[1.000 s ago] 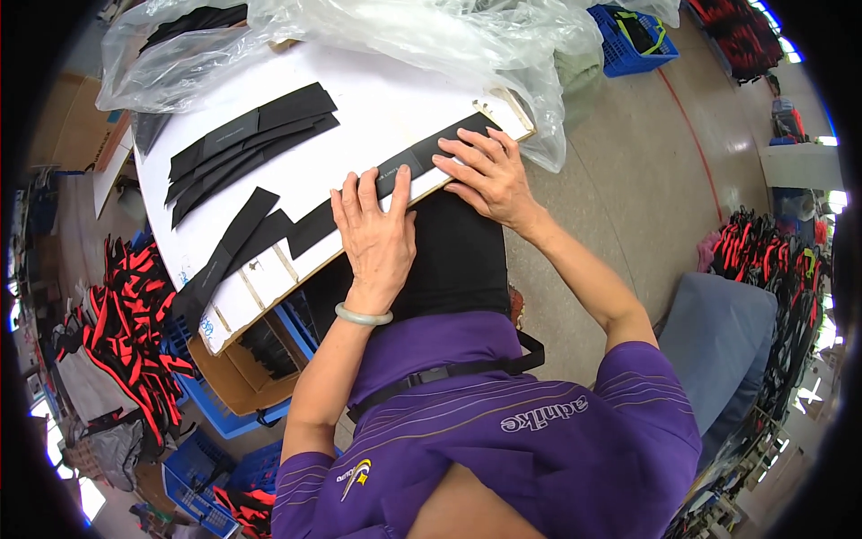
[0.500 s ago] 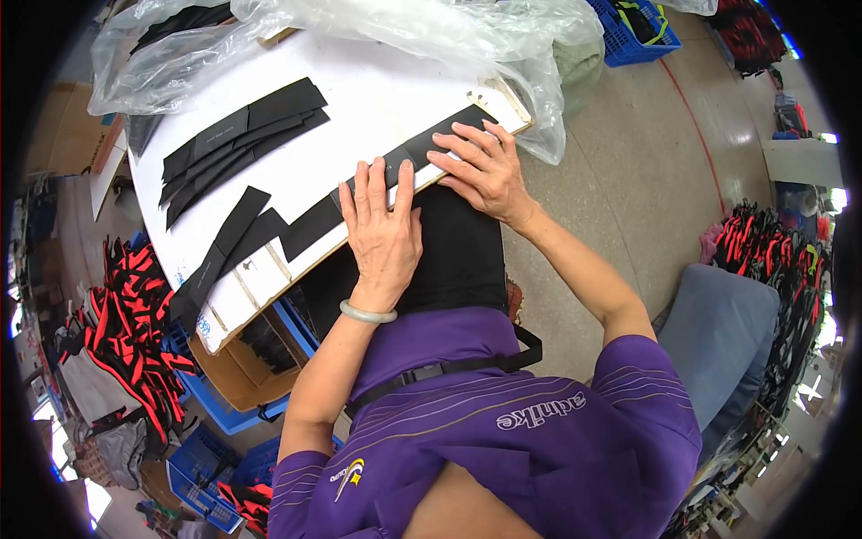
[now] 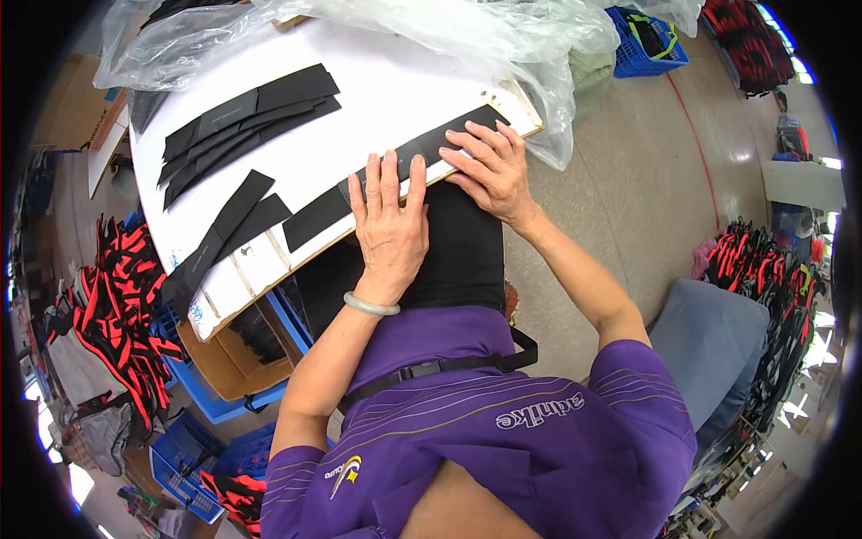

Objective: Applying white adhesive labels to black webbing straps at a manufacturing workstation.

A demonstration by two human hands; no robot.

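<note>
A long black fabric strip (image 3: 316, 216) lies along the near edge of the white table (image 3: 395, 99). My left hand (image 3: 388, 229) lies flat on the strip near its middle, fingers spread, a pale bangle on the wrist. Further right, my right hand (image 3: 492, 169) presses flat on the same strip's right end, by the table corner. Neither hand grips anything. A stack of black strips (image 3: 247, 121) lies further back on the table, and a crossed pair of strips (image 3: 224, 225) hangs over the left near edge.
Clear plastic sheeting (image 3: 485, 36) is bunched along the table's far side. A cardboard box (image 3: 229, 359) and blue crates (image 3: 184, 458) stand under the left. Red and black straps (image 3: 117, 305) pile on the left. A blue basket (image 3: 648, 40) sits far right, grey cloth (image 3: 714, 341) near right.
Both hands slid slightly left along the strip, and the left hand's fingers now reach further onto the table. The view shifted a little.
</note>
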